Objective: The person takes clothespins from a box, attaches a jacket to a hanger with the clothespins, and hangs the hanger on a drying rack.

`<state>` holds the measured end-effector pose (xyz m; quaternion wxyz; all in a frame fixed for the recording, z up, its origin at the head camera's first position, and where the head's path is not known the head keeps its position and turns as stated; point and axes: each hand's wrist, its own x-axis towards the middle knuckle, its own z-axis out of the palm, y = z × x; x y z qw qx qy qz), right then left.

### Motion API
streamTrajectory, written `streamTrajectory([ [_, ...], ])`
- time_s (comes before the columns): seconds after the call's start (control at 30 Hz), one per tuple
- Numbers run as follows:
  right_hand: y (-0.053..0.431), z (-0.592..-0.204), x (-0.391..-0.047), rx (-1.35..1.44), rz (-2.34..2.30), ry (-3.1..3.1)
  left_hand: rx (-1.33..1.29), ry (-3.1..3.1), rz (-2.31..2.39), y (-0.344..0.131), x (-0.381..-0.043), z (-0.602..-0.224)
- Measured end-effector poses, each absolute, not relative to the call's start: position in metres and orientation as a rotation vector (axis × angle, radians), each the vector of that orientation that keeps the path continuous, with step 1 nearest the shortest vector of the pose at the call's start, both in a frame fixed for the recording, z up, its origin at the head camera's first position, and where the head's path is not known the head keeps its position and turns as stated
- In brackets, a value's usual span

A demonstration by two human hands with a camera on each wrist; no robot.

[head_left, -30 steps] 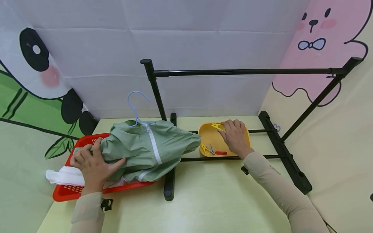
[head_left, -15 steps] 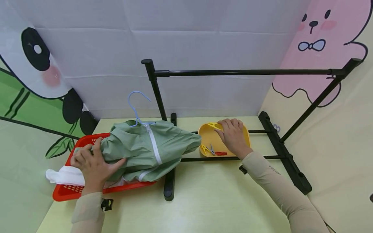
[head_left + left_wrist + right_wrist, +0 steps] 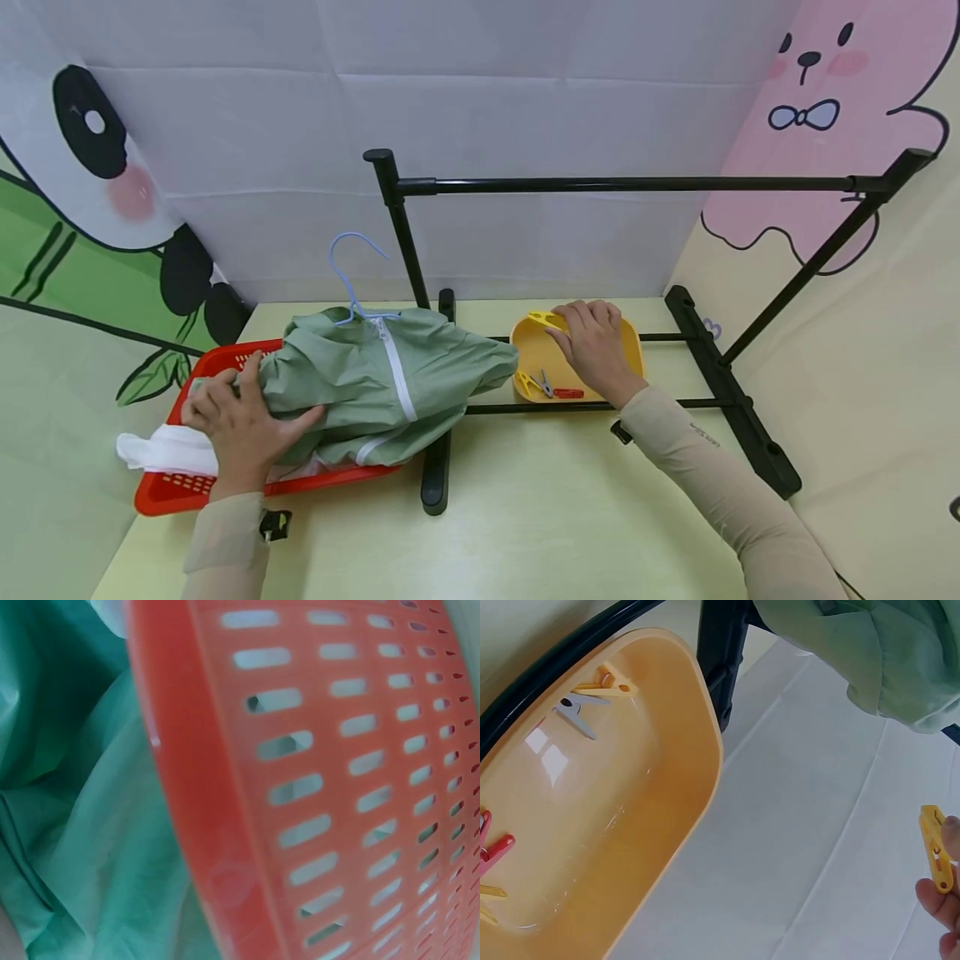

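My right hand (image 3: 596,350) is over the yellow tray (image 3: 543,354), pinching a yellow clothespin (image 3: 935,847) that shows clearly in the right wrist view. Other clothespins lie in the tray: a red one (image 3: 568,393), a grey one (image 3: 577,712) and yellow ones. To the left, my left hand (image 3: 243,425) rests with spread fingers on a light green zip jacket (image 3: 330,375). A blue hanger (image 3: 347,283) pokes up from its collar. The jacket lies over a red basket (image 3: 161,500); the left wrist view shows the basket's slotted wall and green cloth.
A black metal rack (image 3: 622,185) stands behind, its lower bars running along the tray and its left foot (image 3: 435,475) beside the jacket. White cloth (image 3: 168,450) hangs over the basket's left edge. The pale table (image 3: 555,500) extends in front.
My right hand has shifted slightly left over the tray with the yellow clothespin. The left hand and jacket stay in place.
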<state>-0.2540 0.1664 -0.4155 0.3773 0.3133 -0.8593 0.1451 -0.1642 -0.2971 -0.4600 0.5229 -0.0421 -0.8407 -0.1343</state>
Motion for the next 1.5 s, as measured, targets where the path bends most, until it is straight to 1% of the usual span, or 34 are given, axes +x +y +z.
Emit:
streamTrajectory([
  [1.03,0.135,-0.392,-0.239,0.916,0.391,-2.037,-0.093,-2.031,-0.32,-0.298,-0.163,-0.459],
  [1.5,0.12,-0.392,-0.236,0.953,0.408,-1.943,-0.097,-2.01,-0.312,-0.298,-0.165,-0.46],
])
